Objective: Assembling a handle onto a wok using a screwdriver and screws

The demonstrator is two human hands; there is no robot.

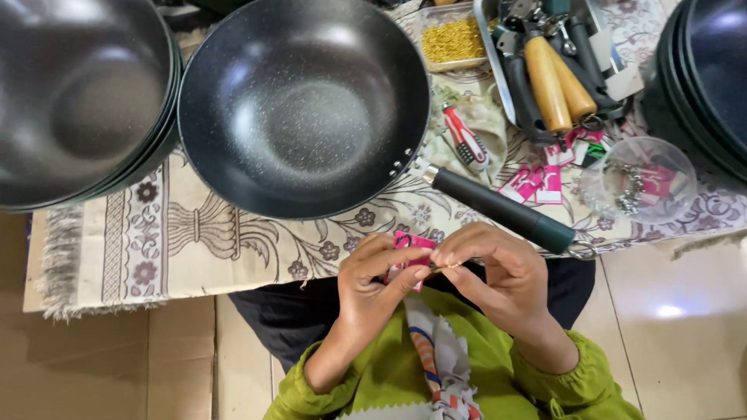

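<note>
My left hand [373, 276] pinches a small pink paper tag [410, 243] just below the table edge. My right hand [490, 268] meets it from the right, its fingertips closed on a tiny gold-coloured fastener [440, 266] at the tag. Both hands hover over my lap, in front of a dark speckled wok [303, 105] whose black handle [498, 208] points toward my right hand. My sleeves are green.
A stack of dark woks [78, 93] sits at left, another stack [704, 70] at right. A tray of wood-handled tools [548, 78], a box of gold fasteners [453, 39], a red utility knife [465, 140], loose pink tags [537, 183] and a clear plastic cup [642, 180] lie on the patterned cloth [194, 233].
</note>
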